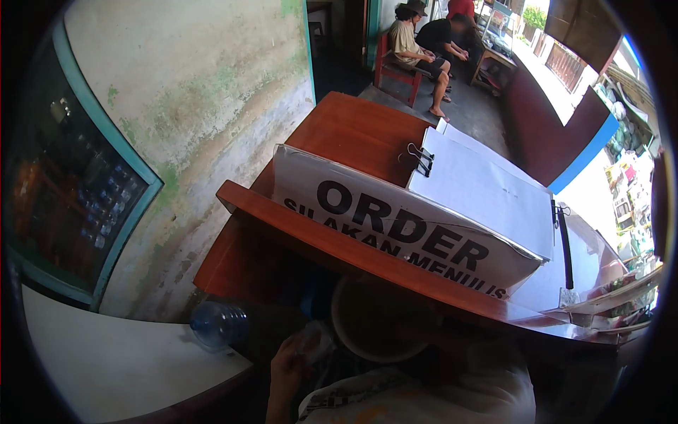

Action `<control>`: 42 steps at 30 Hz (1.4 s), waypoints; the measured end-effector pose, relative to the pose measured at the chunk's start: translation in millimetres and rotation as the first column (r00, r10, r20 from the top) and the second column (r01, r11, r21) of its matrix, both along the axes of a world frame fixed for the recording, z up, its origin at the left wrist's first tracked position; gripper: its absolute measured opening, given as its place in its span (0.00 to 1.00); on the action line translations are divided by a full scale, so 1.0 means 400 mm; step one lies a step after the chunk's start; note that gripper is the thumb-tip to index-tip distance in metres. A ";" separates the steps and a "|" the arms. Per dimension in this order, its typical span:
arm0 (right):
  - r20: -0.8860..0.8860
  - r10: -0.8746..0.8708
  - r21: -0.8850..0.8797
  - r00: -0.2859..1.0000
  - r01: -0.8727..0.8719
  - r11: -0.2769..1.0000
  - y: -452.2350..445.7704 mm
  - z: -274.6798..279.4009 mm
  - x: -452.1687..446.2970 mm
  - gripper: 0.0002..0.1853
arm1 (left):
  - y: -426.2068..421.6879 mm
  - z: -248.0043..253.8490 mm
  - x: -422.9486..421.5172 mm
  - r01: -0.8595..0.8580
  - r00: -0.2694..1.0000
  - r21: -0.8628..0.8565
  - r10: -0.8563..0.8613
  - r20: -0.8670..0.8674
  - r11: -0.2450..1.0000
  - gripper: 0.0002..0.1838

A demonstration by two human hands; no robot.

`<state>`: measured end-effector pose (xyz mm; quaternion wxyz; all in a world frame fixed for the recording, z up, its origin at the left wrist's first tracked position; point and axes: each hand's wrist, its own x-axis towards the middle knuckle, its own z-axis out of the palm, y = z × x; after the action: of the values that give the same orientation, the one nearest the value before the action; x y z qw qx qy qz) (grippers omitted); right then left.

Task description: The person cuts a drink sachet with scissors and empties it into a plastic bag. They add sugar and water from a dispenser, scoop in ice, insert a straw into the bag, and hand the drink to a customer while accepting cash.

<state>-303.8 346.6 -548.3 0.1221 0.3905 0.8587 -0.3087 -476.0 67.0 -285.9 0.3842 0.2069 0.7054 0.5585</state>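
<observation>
Clear plastic [317, 342] is gripped by the left hand [287, 363] beside the bucket [337, 324]; for the right hand [418, 330], finger state cannot be told.

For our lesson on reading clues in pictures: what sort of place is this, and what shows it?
Probably a small shop or eatery that takes orders: a sign reading "ORDER", clipped white paper next to it, and a person on a red seat.

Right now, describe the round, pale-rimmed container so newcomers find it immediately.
Find the brown wooden desk with the white ORDER sign. Pictured below its near edge, the round container appears right of the left hand. Its curved rim distinguishes it from the neighbouring blue object.
</observation>
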 end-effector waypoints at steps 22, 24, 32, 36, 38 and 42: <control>-0.095 0.036 -0.115 0.995 -0.047 0.992 -0.013 -0.082 -0.076 0.21 | 0.013 0.033 0.020 -0.002 1.000 -0.023 0.002 0.022 1.000 0.26; -0.117 0.023 -0.153 0.993 -0.040 0.987 -0.013 -0.064 -0.079 0.21 | 0.011 0.025 0.023 0.005 0.999 -0.017 -0.006 -0.047 1.000 0.27; -0.218 -0.072 -0.335 0.973 -0.005 0.942 -0.030 0.096 -0.079 0.21 | 0.004 -0.047 0.030 0.069 0.928 0.047 -0.047 -0.370 0.996 0.30; -0.248 -0.080 -0.344 0.966 -0.011 0.939 -0.050 0.164 -0.080 0.21 | 0.014 -0.021 0.036 0.018 0.997 0.041 -0.015 -0.076 0.999 0.33; -0.259 -0.076 -0.317 0.963 -0.010 0.948 -0.070 0.197 -0.076 0.22 | 0.016 -0.041 0.037 0.018 0.997 0.087 -0.011 -0.072 0.996 0.35; -0.260 -0.008 -0.242 0.966 -0.057 0.969 -0.103 0.267 -0.071 0.22 | 0.025 -0.038 0.039 0.018 0.997 0.086 -0.011 -0.074 0.996 0.34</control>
<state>-332.1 305.2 -441.4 0.0604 0.3180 0.8268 -0.4600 -460.4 77.1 -301.0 0.3528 0.2488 0.6927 0.5778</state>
